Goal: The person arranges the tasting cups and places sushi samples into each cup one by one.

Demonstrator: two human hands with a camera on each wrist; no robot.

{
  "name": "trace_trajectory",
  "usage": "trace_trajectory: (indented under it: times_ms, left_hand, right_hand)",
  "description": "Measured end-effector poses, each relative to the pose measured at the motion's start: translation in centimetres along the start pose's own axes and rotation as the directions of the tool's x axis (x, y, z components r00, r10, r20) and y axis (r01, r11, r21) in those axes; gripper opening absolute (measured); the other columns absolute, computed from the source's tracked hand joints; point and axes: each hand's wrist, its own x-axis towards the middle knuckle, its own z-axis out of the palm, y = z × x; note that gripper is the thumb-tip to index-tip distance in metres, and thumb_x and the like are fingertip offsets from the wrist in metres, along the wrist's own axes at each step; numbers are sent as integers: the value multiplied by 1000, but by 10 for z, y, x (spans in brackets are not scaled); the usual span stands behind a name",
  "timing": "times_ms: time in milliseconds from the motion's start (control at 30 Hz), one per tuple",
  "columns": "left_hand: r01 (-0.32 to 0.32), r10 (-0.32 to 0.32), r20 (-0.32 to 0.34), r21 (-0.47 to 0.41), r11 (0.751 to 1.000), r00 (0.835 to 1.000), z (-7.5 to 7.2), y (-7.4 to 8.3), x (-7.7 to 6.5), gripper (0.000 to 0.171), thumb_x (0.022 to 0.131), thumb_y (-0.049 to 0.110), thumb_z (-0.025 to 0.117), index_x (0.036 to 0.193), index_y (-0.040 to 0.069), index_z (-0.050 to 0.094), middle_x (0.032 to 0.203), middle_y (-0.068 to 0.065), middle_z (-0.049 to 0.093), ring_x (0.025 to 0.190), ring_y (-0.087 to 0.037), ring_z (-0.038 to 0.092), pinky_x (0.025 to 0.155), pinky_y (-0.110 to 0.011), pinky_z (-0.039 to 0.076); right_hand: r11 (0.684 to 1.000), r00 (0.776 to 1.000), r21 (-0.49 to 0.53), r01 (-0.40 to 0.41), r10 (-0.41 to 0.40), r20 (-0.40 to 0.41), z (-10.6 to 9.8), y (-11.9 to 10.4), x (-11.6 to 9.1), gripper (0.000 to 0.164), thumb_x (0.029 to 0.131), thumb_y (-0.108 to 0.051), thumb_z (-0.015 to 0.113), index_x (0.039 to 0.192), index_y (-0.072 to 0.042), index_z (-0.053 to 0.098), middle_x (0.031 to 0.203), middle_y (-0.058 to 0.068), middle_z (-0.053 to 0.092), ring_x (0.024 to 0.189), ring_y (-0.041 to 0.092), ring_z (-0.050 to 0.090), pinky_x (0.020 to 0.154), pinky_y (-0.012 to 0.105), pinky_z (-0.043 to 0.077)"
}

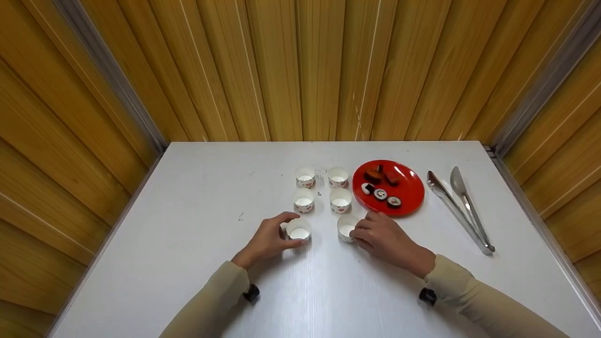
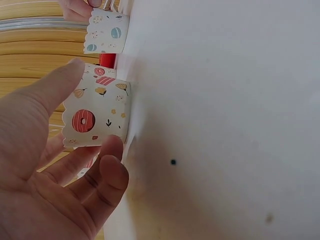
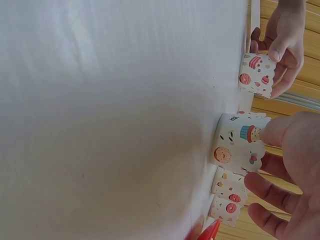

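Several white paper baking cups with scalloped rims and printed sweets stand in two columns on the white table. My left hand (image 1: 270, 237) holds the nearest left cup (image 1: 299, 231), its thumb on the near side and fingers round the far side. A red doughnut print shows on this cup in the left wrist view. My right hand (image 1: 382, 237) pinches the nearest right cup (image 1: 346, 228) at its right side, with the thumb at the rim. In the right wrist view that cup (image 3: 239, 142) carries a blue cupcake print. Both cups stand upright.
Behind the held cups are two left cups (image 1: 304, 200) and two right cups (image 1: 340, 201). A red plate (image 1: 413, 199) with several sushi pieces (image 1: 380, 194) lies right of them. Metal tongs (image 1: 462, 211) lie farther right. Wood-patterned panels (image 1: 319, 70) enclose the table (image 1: 188, 197).
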Motion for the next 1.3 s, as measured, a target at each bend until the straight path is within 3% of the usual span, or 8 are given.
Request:
trace_trajectory:
  times_ms: [533,900,1133,1300]
  left_hand:
    - [-15,15,-1,-6,1000,1000,1,-1,1,66,83,33,88,139,9,60,133,-10,67,67,-8,52,68,-28,47]
    - [-13,13,-5,6,1000,1000,1,0,1,69,83,35,88,141,10,59,134,-11,66,70,-11,52,70,-30,47]
    - [0,0,-10,-9,1000,1000,0,1,1,75,81,38,89,144,12,58,138,-9,64,92,-22,58,79,-34,47]
    - [-11,10,-28,-10,1000,1000,-2,0,2,76,79,38,90,144,14,58,136,-9,65,79,-18,54,72,-31,46]
  right_hand:
    - [1000,999,-18,26,-26,-37,0,2,-3,25,83,-15,86,107,-17,79,98,-1,73,88,20,58,75,35,49]
    - [1000,993,-17,16,-18,-120,-9,9,-5,38,82,-15,86,119,-16,76,108,2,72,96,22,63,80,38,54]
    - [999,981,-41,-7,-1,-196,-19,25,-9,41,80,-12,86,119,-14,76,112,4,73,94,23,62,79,38,53]
    - [999,973,-29,-36,28,-229,-26,36,-13,43,81,-12,85,123,-16,75,115,5,72,99,24,63,81,41,55]
